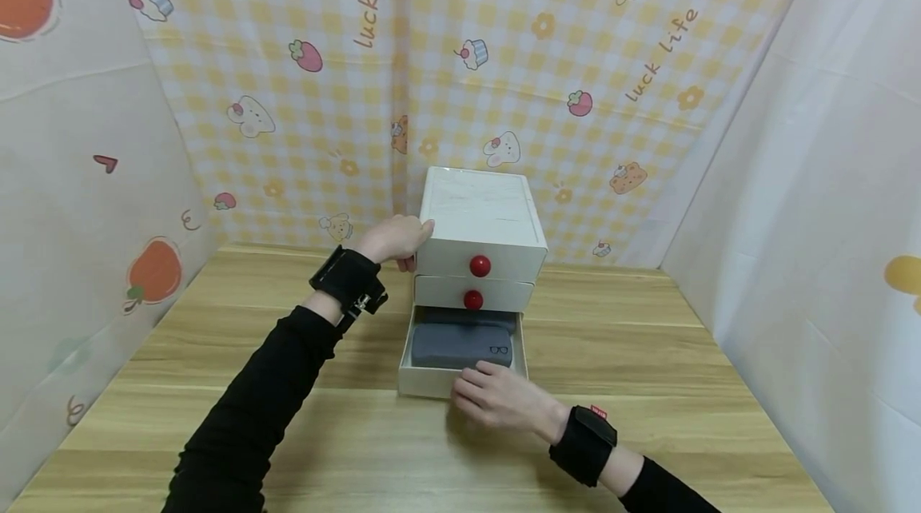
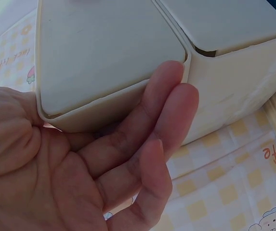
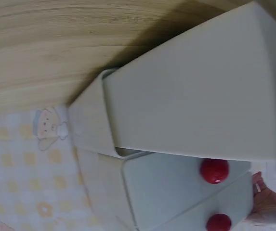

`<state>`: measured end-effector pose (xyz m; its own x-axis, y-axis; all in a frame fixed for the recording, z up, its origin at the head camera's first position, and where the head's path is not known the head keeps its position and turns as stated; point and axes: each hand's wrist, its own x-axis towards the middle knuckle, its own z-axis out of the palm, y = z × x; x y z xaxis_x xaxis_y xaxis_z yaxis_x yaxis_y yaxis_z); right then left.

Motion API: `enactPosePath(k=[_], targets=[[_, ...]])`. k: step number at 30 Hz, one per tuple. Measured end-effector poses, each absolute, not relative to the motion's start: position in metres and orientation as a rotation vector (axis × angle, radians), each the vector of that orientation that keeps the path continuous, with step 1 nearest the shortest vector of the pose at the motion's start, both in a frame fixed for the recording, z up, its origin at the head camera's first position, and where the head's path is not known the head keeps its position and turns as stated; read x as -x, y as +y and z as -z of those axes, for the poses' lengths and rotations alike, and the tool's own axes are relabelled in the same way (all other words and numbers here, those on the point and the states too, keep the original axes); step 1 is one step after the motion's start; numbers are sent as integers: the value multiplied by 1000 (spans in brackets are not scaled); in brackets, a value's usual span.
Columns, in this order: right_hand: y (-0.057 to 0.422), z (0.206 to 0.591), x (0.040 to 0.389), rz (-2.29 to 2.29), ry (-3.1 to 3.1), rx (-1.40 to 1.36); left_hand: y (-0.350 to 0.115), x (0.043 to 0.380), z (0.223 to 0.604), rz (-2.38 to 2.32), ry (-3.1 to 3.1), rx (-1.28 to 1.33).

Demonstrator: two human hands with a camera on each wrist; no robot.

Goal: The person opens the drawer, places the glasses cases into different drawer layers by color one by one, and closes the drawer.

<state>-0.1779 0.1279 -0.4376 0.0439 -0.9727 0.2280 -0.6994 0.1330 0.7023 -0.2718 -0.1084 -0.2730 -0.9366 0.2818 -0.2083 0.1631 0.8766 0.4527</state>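
Note:
A white drawer cabinet (image 1: 482, 209) with red knobs stands on the table. Its bottom drawer (image 1: 426, 382) is pulled out and holds a grey-blue glasses case (image 1: 460, 343) with a small spectacles mark. A second dark case (image 1: 468, 316) lies behind it, partly under the middle drawer. My left hand (image 1: 396, 240) rests on the cabinet's upper left edge, its loosely bent fingers (image 2: 169, 113) along the side. With curled fingers, my right hand (image 1: 500, 399) holds the bottom drawer's front near the middle, covering where a knob would sit. In the right wrist view that hand is hidden.
Two upper drawers, with a top red knob (image 1: 480, 266) and a middle red knob (image 1: 472, 300), are closed. Behind the cabinet hangs a yellow checked cloth (image 1: 288, 121). White cloth walls (image 1: 806, 161) flank the wooden table (image 1: 633, 361).

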Motion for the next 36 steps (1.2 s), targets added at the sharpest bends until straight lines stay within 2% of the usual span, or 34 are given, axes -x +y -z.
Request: enactPosePath(k=[13, 28, 36], targets=[[131, 448, 213, 476, -1874, -1478, -107, 272, 273, -630, 2775, -339], [124, 453, 232, 359, -1896, -1393, -108, 272, 273, -633, 2796, -342], [117, 457, 235, 349, -2052, -1236, -108, 274, 274, -612, 2801, -355]])
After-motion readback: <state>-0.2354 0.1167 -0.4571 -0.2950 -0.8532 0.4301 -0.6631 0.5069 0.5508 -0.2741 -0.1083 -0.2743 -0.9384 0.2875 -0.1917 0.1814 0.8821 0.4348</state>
